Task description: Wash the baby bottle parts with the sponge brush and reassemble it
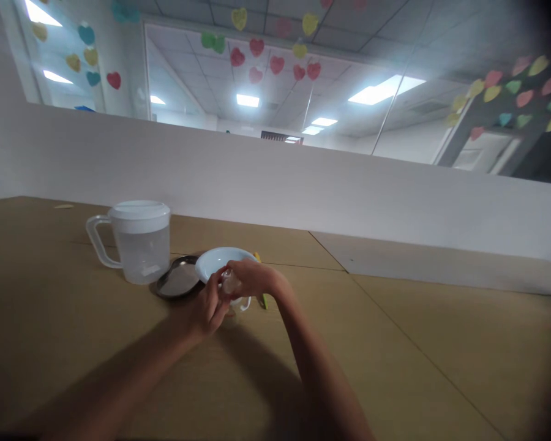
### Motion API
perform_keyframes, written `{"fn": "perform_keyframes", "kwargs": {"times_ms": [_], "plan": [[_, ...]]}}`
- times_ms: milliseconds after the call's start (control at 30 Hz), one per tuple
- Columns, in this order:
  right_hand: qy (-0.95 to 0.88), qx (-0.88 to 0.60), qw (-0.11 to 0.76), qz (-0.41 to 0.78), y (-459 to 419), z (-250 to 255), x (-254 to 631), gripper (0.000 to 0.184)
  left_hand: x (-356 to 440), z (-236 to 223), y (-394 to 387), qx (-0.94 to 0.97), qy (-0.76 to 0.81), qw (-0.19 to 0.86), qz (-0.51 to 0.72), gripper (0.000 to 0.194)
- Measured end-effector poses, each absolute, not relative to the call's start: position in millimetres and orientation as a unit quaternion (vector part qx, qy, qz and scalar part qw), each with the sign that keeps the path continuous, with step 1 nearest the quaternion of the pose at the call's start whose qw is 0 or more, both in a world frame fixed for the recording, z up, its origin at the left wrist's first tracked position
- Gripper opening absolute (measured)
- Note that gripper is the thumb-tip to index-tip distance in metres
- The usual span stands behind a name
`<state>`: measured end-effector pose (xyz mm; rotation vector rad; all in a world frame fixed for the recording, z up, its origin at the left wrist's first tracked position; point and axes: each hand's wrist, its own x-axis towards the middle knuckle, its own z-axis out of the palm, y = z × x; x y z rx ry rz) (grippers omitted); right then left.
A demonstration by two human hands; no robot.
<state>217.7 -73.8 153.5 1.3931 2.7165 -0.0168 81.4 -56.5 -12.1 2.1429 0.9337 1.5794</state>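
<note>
As the left hand (210, 306) and right hand (252, 277) grasp a small clear container (228, 283) before the white bowl (215, 256), it looks light but slippery, best held around its sides.

The left hand (210, 304) and the right hand (250, 278) meet around a small clear object (230, 282), near the white bowl (215, 260).

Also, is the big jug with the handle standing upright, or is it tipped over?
Upright: the jug rests on its base on the table, with its white lid at the top.
</note>
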Motion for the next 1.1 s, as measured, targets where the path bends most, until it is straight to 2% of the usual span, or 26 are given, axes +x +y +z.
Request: {"fn": "perform_keyframes", "kwargs": {"times_ms": [200, 533, 667, 800, 1100], "plan": [[0.889, 0.456, 0.017, -0.021, -69.5, 148.3, 221.2, 0.052, 81.9, -13.9, -54.9, 0.757, 0.332, 0.139, 0.545, 0.059], [0.894, 0.446, 0.037, -0.022, -69.5, 151.9, 218.8, 0.053, 79.7, -12.1, -56.9, 0.752, 0.348, 0.142, 0.541, 0.057], [0.895, 0.444, 0.039, -0.023, -68.5, 153.4, 219.0, 0.050, 78.7, -15.2, -54.1, 0.755, 0.342, 0.125, 0.545, 0.059], [0.895, 0.445, 0.023, -0.030, -65.3, 151.3, 220.7, 0.056, 77.8, -14.5, -52.0, 0.767, 0.339, 0.095, 0.537, 0.060], [0.891, 0.452, 0.016, -0.024, -62.4, 144.6, 222.0, 0.058, 77.7, -13.2, -51.5, 0.778, 0.324, 0.051, 0.536, 0.060]]}}
